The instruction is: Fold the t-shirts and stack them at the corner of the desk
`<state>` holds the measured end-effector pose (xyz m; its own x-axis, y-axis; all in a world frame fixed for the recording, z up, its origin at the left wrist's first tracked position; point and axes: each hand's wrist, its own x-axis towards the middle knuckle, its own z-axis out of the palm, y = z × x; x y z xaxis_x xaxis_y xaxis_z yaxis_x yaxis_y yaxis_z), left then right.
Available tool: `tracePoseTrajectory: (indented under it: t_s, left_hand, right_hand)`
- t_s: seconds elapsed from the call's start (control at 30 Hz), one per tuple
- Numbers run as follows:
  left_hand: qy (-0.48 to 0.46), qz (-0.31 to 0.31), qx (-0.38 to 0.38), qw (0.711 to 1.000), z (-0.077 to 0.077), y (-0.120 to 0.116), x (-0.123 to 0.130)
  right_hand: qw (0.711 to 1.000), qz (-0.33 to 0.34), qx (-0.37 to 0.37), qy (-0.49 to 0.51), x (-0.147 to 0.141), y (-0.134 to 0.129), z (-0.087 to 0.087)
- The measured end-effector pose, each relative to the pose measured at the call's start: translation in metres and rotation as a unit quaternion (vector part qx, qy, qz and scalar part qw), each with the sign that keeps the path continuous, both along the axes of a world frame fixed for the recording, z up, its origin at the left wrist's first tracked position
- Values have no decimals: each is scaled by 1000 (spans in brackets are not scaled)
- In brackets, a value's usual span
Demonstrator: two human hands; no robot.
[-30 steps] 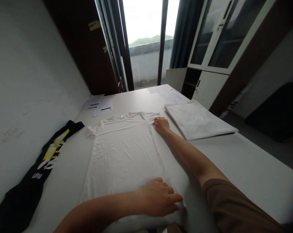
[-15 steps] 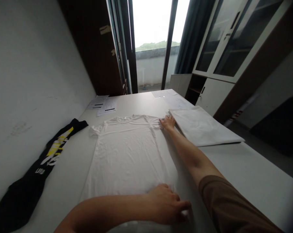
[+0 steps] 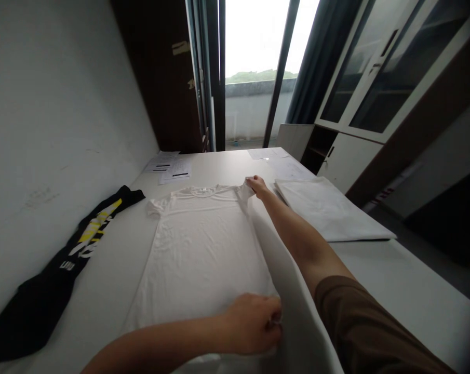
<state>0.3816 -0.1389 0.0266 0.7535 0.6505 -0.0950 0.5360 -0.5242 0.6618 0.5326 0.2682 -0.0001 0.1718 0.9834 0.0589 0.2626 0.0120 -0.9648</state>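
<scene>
Head view: the left hand (image 3: 254,324), at lower centre, is closed in a fist on fabric at the lower right edge of the white shirt (image 3: 207,249). The right hand (image 3: 257,186), above centre, is pinched on the shirt's sleeve at upper right. The shirt lies spread across the centre of the frame, collar toward the far end of the table (image 3: 227,163). Right of the right forearm: folded white cloth (image 3: 332,208). Left side of the frame: black garment (image 3: 43,301) with yellow and white print. Beyond the shirt, left of centre: printed papers (image 3: 176,169). Upper right: white cabinet (image 3: 351,161).
</scene>
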Motion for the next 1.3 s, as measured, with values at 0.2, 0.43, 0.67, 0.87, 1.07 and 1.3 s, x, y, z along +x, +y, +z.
tracePoseTrajectory:
  t_s: [0.2,0.43,0.67,0.87,1.07,1.3]
  left_hand:
    - [-127,186,-150,963,12,-26,-52]
    - [-218,264,-113,933,-24,-71,-95]
    - [-91,331,80,936,-39,-93,-125]
    - [54,351,175,918,-45,-97,-140]
    - [30,319,207,924,-42,-91,-126]
    - [33,191,189,963,-40,-71,-103]
  right_hand:
    - [992,42,-16,117,-65,14,24]
    - [986,83,-24,145,-152,15,25]
    - [985,110,-33,129,-229,5,15]
    - [983,171,-29,53,-259,-20,-23]
    - [975,172,61,-128,-239,-37,-48]
    - [878,178,108,-430,-189,-38,-62]
